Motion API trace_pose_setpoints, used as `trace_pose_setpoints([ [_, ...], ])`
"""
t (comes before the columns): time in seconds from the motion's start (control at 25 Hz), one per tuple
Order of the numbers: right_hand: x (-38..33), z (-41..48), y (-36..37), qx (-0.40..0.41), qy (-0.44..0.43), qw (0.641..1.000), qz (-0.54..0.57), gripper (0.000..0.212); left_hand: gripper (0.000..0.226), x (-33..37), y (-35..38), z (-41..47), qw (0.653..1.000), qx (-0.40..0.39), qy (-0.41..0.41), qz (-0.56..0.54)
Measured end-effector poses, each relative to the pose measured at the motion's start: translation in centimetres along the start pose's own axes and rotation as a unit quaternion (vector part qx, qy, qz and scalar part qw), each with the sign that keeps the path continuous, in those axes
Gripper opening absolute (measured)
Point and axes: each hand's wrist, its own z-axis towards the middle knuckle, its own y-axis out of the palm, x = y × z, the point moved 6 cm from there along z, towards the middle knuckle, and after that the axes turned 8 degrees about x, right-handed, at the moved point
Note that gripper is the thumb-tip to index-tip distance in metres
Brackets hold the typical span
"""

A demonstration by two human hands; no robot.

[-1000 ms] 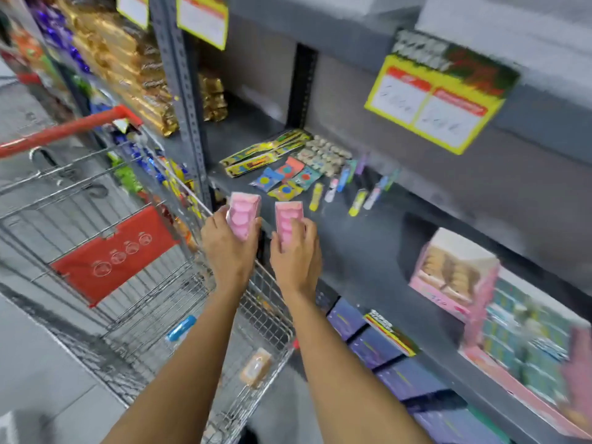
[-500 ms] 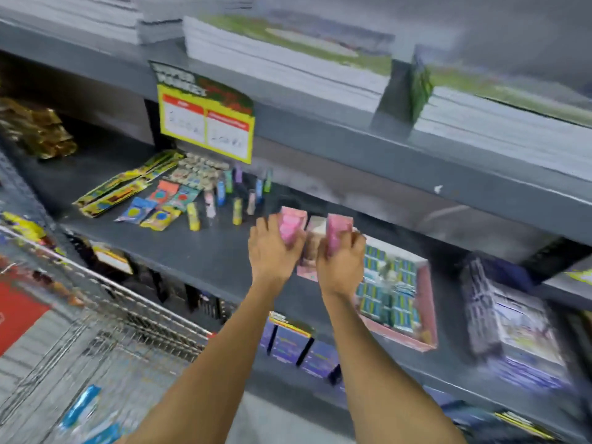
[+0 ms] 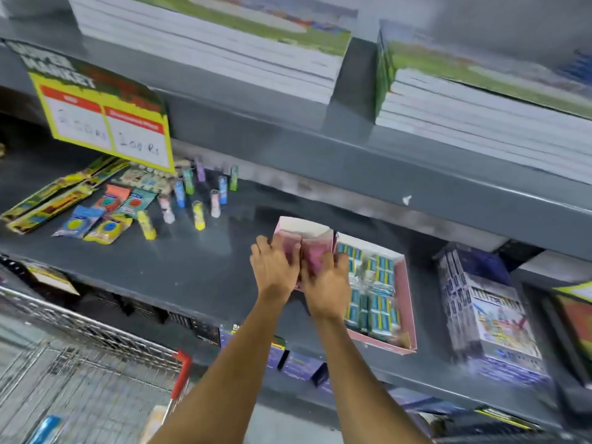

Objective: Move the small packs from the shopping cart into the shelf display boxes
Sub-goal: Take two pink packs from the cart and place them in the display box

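Basically both hands were at the near opening of the small pink-and-white cardboard display box on the grey metal shelf, each carrying a small pink pack. Left hand had its grip closed around the left pink pack, fingers wrapped over the left side; right hand pinched the right pink pack, thumb side toward the centre. Hands touched each other, side by side, so neither was clearly nearer to the box. Box lay directly beyond the grips, toward the far side of the shelf; its long axis ran near to far, with its far wall standing up behind the packs. Packs looked upright, long axis roughly vertical, already partly inside the box; how deep they sat could not be told, as the hands covered the lower parts. Just right of it, touching or nearly so, sat the wider pink tray of blue-green packs. Wire shopping cart was near left, well apart from the hands. Likely next: push down and forward, then release.
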Motion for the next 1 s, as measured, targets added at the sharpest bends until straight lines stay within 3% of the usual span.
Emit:
trace_pose_setpoints([
  [0.08,-0.3,0.1,0.4,-0.001,0.001,1.0,-0.004,0.041,0.039,-0.5,0.1,-0.3,1.0,-0.013,0.027,-0.001],
  [0.16,-0.6,-0.3,0.3,0.016,-0.008,1.0,-0.017,0.039,0.04,-0.9,-0.7,-1.4,0.994,0.005,0.107,0.011],
  [0.28,-0.8,-2.0,0.2,0.02,-0.066,0.996,-0.059,0.036,0.05,-2.2,-1.4,-3.3,0.961,0.019,0.256,0.1],
  [0.36,-0.4,-3.2,0.9,-0.027,-0.098,0.99,-0.098,0.042,0.053,-2.9,-1.3,-3.4,0.942,-0.002,0.299,0.151],
  [0.52,0.0,-2.6,2.3,-0.096,-0.097,0.981,-0.136,0.052,0.039,-2.6,-1.0,-2.6,0.931,-0.047,0.311,0.186],
  [0.8,-0.4,0.4,3.7,-0.155,-0.106,0.968,-0.169,0.052,0.048,-2.7,1.0,0.3,0.925,-0.146,0.275,0.218],
  [0.92,-0.3,0.1,3.1,-0.131,-0.095,0.976,-0.143,0.052,0.05,-2.7,0.9,0.7,0.929,-0.136,0.27,0.215],
  [1.0,-0.3,-1.3,2.2,-0.089,-0.074,0.985,-0.128,0.048,0.049,-2.5,-0.2,0.1,0.942,-0.087,0.267,0.181],
])
